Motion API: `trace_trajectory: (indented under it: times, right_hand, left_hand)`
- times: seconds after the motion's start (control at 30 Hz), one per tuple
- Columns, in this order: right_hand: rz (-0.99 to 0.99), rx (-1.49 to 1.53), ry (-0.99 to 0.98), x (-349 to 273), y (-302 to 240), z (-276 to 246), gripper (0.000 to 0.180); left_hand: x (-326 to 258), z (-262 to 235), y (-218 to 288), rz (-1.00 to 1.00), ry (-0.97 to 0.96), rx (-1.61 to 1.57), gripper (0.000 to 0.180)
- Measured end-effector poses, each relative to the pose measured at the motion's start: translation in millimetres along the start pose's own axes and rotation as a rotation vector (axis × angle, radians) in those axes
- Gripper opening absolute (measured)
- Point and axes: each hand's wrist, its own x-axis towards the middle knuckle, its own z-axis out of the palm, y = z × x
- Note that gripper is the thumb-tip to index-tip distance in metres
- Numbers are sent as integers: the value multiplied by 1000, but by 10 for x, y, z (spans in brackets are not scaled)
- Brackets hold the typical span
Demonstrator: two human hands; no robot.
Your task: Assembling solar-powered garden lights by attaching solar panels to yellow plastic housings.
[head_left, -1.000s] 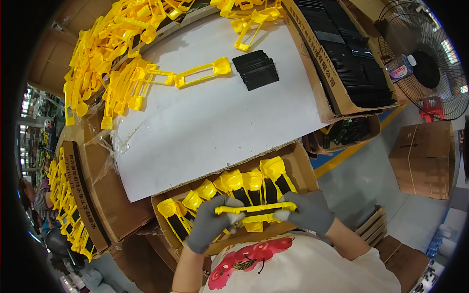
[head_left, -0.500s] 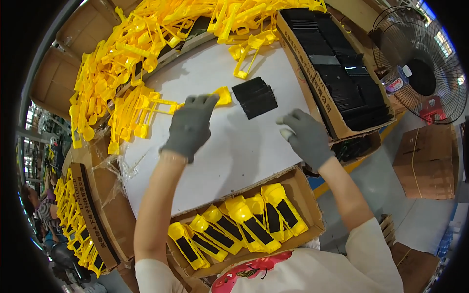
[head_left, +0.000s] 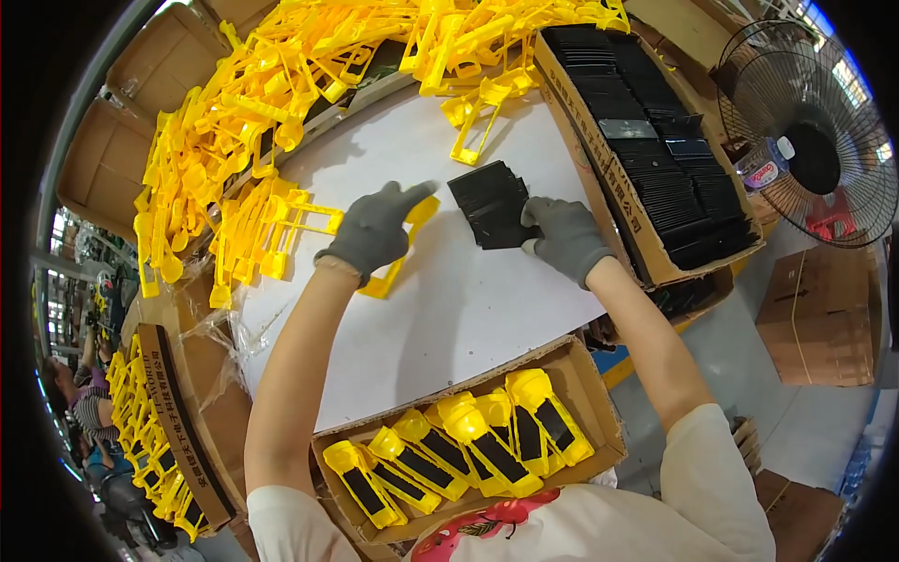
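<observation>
The left hand (head_left: 375, 229), in a grey knit glove, is lying palm down on a yellow plastic frame (head_left: 398, 258) on the white bench (head_left: 468, 309). Its fingers are spread flat over the part and pointing up and to the right, pressing rather than pinching; whether the thumb is curling under the frame cannot be told. The frame is lying flat, near the middle of the bench, with its lower end showing below the palm.

The right hand (head_left: 565, 236), gloved the same, is resting against the right edge of a small stack of black flat pieces (head_left: 492, 204). Its fingers are curling onto the stack, touching it; a firm grip cannot be confirmed. The stack is sitting on the bench just beside the yellow frame, between the two hands.

A large heap of loose yellow frames (head_left: 281, 94) is covering the far and left sides of the bench. An open carton of black pieces (head_left: 646, 140) is standing to the right of the stack. At the near edge, a second carton (head_left: 581, 375) is holding a row of assembled yellow parts with black inserts (head_left: 468, 445), leaning side by side. A floor fan (head_left: 815, 140) is standing at far right.
</observation>
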Motion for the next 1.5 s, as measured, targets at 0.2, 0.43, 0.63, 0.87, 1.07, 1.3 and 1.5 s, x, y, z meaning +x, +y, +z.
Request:
trace_trajectory:
  times: [0.2,0.43,0.63,0.87,1.07,1.3,1.5]
  right_hand:
    - [-11,460,129,-416,-127,-10,19]
    - [21,941,-101,-1262,-958,-464,20]
    - [-168,708,-106,-1494,-1185,-281,23]
    - [-153,513,-172,-1557,-1199,-355,23]
    - [-197,474,-171,-1572,-1160,-473,18]
    - [-202,490,-134,-1581,-1108,-545,20]
    - [-182,410,-154,-1604,-1120,-508,20]
  left_hand:
    - [-781,-627,318,-565,183,-621,21]
    - [-1777,-598,939,-776,286,-1311,46]
    - [-2068,-180,1589,-900,385,-1652,25]
    - [-2139,-116,1807,-886,384,-1636,22]
    - [-2130,-64,1875,-807,468,-1651,21]
    - [-2114,-53,1899,-826,561,-1592,24]
    - [-2109,-24,1944,-813,488,-1654,22]
